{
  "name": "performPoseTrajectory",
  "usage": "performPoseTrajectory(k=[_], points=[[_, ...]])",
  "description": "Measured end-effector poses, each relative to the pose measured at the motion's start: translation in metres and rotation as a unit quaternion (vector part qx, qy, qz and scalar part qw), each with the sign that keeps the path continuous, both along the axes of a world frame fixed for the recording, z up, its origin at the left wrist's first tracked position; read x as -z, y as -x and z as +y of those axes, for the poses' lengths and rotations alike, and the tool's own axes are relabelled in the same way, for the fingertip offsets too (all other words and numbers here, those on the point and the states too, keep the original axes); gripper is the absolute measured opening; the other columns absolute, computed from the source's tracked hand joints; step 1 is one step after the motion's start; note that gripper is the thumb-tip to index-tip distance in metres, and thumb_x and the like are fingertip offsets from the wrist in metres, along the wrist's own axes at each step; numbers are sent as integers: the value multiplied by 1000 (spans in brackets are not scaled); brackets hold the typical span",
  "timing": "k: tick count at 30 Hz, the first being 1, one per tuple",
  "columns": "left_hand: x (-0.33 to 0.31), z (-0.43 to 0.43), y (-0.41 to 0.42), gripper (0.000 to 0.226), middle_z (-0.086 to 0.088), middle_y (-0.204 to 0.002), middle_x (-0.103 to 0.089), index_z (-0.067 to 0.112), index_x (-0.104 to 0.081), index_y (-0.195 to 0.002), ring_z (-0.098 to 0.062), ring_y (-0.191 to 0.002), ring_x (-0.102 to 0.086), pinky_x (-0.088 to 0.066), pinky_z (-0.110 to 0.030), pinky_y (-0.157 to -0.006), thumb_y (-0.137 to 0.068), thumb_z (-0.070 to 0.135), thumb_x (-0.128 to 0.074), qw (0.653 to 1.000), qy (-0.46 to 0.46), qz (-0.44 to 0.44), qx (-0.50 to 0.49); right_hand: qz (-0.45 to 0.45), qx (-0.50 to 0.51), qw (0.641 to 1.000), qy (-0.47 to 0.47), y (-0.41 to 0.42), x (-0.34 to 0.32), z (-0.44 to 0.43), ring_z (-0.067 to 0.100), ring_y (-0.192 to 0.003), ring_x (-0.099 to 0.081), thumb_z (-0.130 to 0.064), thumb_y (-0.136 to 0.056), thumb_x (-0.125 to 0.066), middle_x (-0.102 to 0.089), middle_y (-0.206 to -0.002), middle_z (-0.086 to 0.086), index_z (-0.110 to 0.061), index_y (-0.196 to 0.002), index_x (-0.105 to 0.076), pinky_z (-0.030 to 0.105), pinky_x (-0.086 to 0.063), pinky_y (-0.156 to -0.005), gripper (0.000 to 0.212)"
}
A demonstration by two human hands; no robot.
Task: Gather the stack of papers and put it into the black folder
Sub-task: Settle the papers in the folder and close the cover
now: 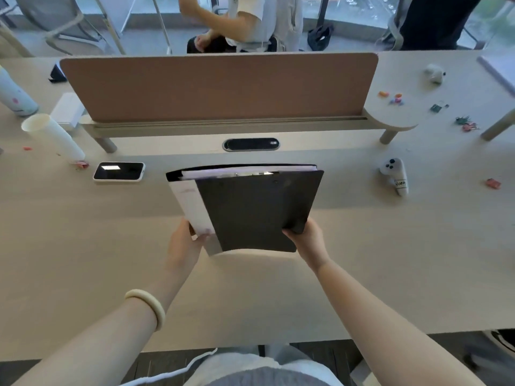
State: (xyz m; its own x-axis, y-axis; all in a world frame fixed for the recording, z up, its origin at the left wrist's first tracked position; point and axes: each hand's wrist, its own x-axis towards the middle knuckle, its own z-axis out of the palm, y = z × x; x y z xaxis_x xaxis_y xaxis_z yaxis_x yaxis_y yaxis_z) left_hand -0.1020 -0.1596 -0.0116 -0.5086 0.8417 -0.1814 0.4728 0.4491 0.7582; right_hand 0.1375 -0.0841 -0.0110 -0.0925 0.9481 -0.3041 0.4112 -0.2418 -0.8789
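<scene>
The black folder (256, 210) is held above the middle of the desk, tilted with its far edge down near the tabletop. A stack of white papers (192, 207) lies inside it, sticking out along the left side and the far edge. My left hand (185, 243) grips the near left corner, with the thumb on the papers. My right hand (305, 236) holds the near right corner of the black front cover, which is partly lowered over the papers.
A phone (119, 171) lies left of the folder, beside a fallen white paper cup (53, 136). A white controller (395, 175) lies to the right. A brown divider panel (217, 84) stands behind, with a person seated beyond it. Small clips (466, 125) are scattered far right.
</scene>
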Motion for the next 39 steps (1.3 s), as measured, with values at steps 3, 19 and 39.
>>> performPoseTrajectory(k=[3, 19, 39], points=[[-5, 15, -24, 32, -4, -93, -61, 7, -52, -104, -24, -82, -59, -42, -29, -65, -80, 17, -69, 999, 15, -32, 18, 3, 27, 1000, 10, -30, -4, 10, 17, -100, -54, -6, -77, -69, -59, -108, 1, -9, -117, -52, 29, -42, -81, 44], [78, 189, -173, 45, -21, -124, -56, -1, -48, -116, -37, -113, -55, -44, -41, -87, -78, 11, -69, 964, 223, 41, 136, -233, 27, 965, 116, -155, 67, 158, 35, -121, -50, -8, -82, -66, -42, -139, 18, -13, -142, -20, 48, -43, -102, 76], [104, 157, -193, 83, -11, -159, 10, 13, 2, -148, -29, -146, 13, -1, -42, -121, -89, 50, -44, 768, 270, 340, 471, -418, -284, 858, 89, -149, 105, 134, 26, -146, 11, -34, -89, -55, 13, -159, 0, -25, -148, 3, 44, -11, -119, 83]])
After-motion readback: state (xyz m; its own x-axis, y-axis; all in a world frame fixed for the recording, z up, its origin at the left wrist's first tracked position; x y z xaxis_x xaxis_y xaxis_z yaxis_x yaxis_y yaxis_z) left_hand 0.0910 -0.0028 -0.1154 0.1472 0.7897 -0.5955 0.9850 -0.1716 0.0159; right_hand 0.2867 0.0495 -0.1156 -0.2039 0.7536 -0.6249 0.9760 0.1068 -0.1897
